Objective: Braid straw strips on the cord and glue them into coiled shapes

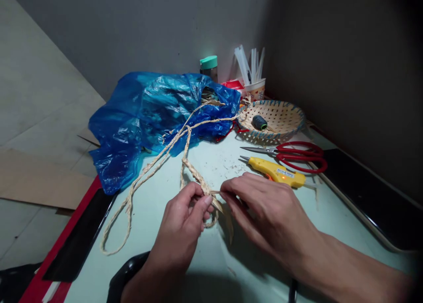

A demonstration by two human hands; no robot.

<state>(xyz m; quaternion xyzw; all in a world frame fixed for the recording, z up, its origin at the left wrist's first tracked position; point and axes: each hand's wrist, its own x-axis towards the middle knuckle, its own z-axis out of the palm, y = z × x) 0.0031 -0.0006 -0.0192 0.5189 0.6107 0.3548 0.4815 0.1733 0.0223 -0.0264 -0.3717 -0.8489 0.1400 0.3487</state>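
A pale braided straw cord (195, 173) runs over the table toward me, its near end pinched between the thumb and fingers of my left hand (185, 221). My right hand (267, 210) is closed on a thin straw strand (216, 192) that leads out sideways from the braid. Loose flat strands (228, 221) hang below the pinch. More of the cord lies in a long loop (128, 201) to the left, and another length reaches back to the woven basket (284, 133).
A blue plastic bag (158, 105) fills the back left. Red-handled scissors (294, 153) and a yellow glue gun (280, 171) lie to the right, beside a black panel (373, 197). Dark thread (259, 122) sits in the basket. Behind stand a paper cup (256, 90) of glue sticks and a green-lidded bottle (209, 63).
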